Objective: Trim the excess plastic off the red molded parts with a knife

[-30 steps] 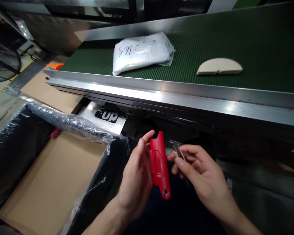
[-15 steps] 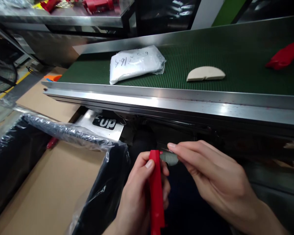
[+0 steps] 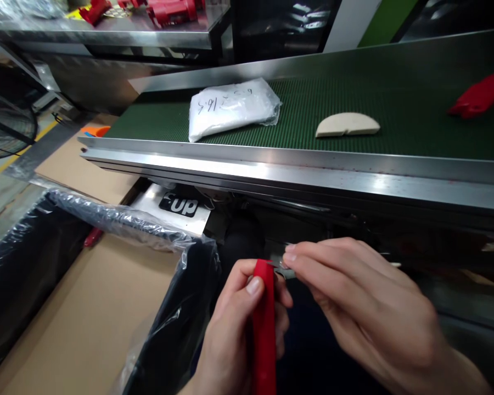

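My left hand (image 3: 234, 323) is wrapped round a long, narrow red plastic part (image 3: 265, 323), held roughly upright with the thumb on its near face. The lower end of the part runs out of the picture. My right hand (image 3: 366, 302) pinches a small metal blade (image 3: 279, 266) between thumb and fingers. The blade's thin tip meets the upper right edge of the red part; the rest of it is hidden in my fingers.
Ahead runs a green conveyor belt (image 3: 298, 120) with a metal rail (image 3: 271, 162). On it lie a white packet (image 3: 234, 109), a cream half-round piece (image 3: 348, 124) and a red part (image 3: 483, 94). A plastic-lined box (image 3: 177, 291) stands at left.
My right hand has brought the blade left against the top of the red part. A small red nub that stuck out there no longer shows. The view has shifted slightly.
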`<state>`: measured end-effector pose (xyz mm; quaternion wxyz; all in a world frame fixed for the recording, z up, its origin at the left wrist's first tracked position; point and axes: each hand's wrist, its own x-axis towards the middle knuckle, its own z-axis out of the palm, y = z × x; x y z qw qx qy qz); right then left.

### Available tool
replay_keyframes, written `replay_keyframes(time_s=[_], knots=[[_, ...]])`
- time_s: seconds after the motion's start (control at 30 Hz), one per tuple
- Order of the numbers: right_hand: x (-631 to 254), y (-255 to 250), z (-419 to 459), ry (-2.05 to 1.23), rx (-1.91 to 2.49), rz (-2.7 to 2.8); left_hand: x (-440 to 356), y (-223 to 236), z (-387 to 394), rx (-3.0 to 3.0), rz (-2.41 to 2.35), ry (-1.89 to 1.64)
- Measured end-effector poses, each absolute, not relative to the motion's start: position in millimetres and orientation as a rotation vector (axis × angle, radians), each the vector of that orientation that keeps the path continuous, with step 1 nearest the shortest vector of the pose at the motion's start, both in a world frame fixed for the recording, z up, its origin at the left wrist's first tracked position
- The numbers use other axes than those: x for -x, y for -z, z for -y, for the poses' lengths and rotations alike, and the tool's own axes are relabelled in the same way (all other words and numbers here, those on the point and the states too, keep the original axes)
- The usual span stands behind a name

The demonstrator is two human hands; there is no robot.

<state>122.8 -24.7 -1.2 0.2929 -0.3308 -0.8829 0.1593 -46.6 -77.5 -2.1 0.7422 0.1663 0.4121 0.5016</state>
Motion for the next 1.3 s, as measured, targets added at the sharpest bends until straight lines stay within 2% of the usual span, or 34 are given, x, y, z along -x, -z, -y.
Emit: replay_keyframes(time_s=[1.3], knots=[[-125.9,-6.2,28.7,-0.249,0.879,2.311,45.0,-1.6,74.0,-0.367,-0.868,-1.096]])
